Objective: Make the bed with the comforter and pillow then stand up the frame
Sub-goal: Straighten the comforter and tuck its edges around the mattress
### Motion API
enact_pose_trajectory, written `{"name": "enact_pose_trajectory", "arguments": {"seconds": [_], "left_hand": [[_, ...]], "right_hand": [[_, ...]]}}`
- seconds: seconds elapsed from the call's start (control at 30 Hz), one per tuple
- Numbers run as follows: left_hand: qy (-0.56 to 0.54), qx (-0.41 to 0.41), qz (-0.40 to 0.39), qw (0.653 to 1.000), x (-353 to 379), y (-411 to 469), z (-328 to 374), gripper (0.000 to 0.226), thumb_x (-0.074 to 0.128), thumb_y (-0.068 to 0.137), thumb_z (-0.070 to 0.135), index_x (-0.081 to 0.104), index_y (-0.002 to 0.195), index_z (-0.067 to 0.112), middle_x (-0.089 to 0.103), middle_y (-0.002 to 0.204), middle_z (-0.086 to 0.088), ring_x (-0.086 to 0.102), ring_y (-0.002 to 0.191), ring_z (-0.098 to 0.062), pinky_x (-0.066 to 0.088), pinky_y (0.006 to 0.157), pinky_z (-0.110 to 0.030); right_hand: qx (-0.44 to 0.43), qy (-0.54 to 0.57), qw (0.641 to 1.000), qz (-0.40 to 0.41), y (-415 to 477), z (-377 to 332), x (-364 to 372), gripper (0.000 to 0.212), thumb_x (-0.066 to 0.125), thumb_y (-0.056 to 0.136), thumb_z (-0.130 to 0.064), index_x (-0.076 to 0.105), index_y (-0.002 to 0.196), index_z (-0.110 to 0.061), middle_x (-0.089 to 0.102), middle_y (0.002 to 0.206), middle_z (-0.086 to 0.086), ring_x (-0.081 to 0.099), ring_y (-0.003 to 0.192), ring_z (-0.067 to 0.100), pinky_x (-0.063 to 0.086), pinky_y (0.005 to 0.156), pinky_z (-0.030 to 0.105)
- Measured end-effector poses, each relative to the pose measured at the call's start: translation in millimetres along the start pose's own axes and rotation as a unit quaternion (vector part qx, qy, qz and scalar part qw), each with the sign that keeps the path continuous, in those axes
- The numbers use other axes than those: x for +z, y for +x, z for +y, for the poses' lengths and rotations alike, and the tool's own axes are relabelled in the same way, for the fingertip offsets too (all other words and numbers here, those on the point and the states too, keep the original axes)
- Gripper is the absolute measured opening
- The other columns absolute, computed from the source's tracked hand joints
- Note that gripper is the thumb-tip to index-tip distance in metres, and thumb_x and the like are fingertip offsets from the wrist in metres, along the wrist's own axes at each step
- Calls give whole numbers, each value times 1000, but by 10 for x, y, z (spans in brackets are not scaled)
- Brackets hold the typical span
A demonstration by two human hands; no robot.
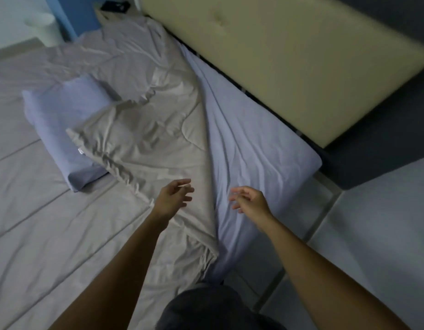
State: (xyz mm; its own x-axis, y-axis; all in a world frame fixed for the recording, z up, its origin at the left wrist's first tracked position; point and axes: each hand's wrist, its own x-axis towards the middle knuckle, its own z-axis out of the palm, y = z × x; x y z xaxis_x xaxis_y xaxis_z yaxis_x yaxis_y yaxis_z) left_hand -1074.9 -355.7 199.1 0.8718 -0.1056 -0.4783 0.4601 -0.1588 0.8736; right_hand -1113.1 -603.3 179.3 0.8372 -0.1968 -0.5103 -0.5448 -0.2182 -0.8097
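Observation:
A beige-grey comforter [144,139] lies rumpled over the bed, its top edge folded back in a diagonal. A pale blue pillow [60,120] lies on the comforter at the left, partly under the folded flap. The blue fitted sheet [249,144] shows bare along the head of the bed. My left hand [175,196] hovers over the comforter's folded edge, fingers apart and holding nothing. Just above the sheet, my right hand [251,201] is empty, its fingers spread. No picture frame can be made out.
A padded cream headboard [289,60] runs along the bed's right side on a dark base [378,148]. A white tiled floor [373,234] lies at the right. At the far top left stand a white round object [44,25], a blue wall and a dark item [115,7].

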Motion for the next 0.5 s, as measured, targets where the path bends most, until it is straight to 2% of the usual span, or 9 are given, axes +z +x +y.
{"name": "enact_pose_trajectory", "arguments": {"seconds": [0.2, 0.33, 0.43, 0.5], "left_hand": [[-5, -13, 54, 998, -327, 533, 239, 25, 55, 99, 22, 62, 123, 19, 72, 109, -4, 70, 98, -27, 55, 89, -43], [-26, -17, 92, 995, -491, 772, 370, 23, 57, 97, 20, 63, 119, 19, 73, 108, -6, 70, 96, -30, 55, 85, -41], [-36, -14, 113, 993, -581, 959, 465, 20, 57, 97, 22, 63, 116, 23, 73, 107, -5, 70, 96, -29, 56, 84, -41], [-46, -14, 128, 991, -638, 1070, 504, 21, 57, 97, 23, 63, 117, 22, 72, 109, -5, 70, 95, -28, 55, 83, -39]], "right_hand": [[-36, -34, 998, -48, 739, -663, 206, 33, 48, 94, -3, 69, 98, -28, 76, 97, 3, 71, 72, 17, 54, 65, 27], [-45, -33, 995, -87, 1106, -1013, 454, 31, 48, 94, -4, 70, 105, -22, 76, 97, 6, 69, 71, 18, 52, 61, 24], [-53, -33, 992, -113, 1371, -1242, 631, 28, 49, 93, -7, 69, 102, -23, 77, 96, 4, 70, 71, 18, 55, 65, 28], [-52, -44, 989, -135, 1539, -1388, 732, 28, 49, 93, -8, 69, 107, -20, 77, 97, 4, 70, 72, 17, 54, 66, 29]]}}
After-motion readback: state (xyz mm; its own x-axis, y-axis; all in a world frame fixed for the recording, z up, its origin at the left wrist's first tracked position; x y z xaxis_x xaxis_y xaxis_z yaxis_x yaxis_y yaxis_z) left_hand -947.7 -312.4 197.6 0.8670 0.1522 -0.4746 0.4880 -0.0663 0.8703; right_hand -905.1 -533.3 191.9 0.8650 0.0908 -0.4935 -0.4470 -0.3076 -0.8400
